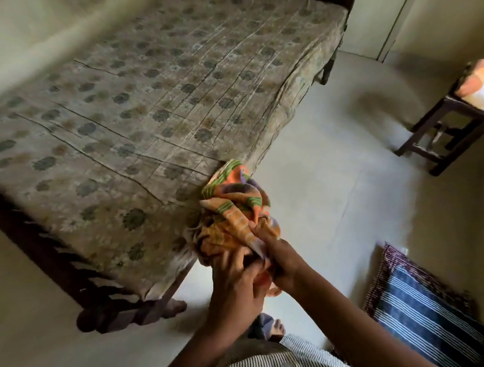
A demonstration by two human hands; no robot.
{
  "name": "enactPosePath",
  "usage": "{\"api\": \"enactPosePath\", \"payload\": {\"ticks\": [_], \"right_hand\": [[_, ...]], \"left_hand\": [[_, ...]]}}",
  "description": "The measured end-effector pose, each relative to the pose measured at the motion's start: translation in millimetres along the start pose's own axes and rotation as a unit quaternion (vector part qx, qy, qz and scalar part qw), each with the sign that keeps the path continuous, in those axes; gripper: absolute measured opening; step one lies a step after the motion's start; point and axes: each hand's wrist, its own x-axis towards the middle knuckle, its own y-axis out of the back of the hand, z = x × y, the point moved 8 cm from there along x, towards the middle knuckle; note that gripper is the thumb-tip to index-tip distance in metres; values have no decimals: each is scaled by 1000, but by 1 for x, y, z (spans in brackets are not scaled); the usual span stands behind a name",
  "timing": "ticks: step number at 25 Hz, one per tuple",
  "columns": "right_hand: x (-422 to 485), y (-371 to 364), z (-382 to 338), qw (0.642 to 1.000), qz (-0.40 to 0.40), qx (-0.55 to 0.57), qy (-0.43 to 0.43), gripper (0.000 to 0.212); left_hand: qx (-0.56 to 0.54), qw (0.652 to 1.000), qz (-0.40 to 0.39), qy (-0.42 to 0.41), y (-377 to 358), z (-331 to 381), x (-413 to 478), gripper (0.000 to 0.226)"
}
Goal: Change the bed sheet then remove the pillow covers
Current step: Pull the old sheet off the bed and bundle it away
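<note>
Sheet [151, 103], floral, lies spread over the bed [101, 314], so that change looks done. At the bed's near edge, left hand [235, 277] and right hand [282, 263] clutch a bunched cloth [233, 206], fingers curled into it. Pillows [421, 314] on the floor right of the bed look still covered.

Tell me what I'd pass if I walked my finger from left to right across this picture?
flowery bed sheet → orange striped cloth, bunched up and gripped by the left hand and the right hand → blue striped pillow
</note>
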Motion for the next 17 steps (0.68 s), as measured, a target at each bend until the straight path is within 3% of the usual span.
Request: {"api": "enactPosePath", "payload": {"ticks": [2,4,6,9,14,17], "right_hand": [[3,-4,9,997,28,-59,36,66],[2,-14,15,992,29,-110,46,49],[-5,-31,18,986,-2,-166,28,26],[-15,-62,28,959,-97,-265,10,23],[-39,-141,69,871,-297,-391,-14,33],[-57,-202,124,804,-399,-437,-49,41]], "left_hand": [[12,1000,15,-4,11,-9,-14,36],[-135,988,31,61,29,-30,-28,37],[-345,902,83,247,46,-74,-50,38],[-447,770,143,433,58,-132,-91,81],[-561,637,129,512,74,-151,-160,120],[-584,600,167,520,103,-149,-225,114]]}}
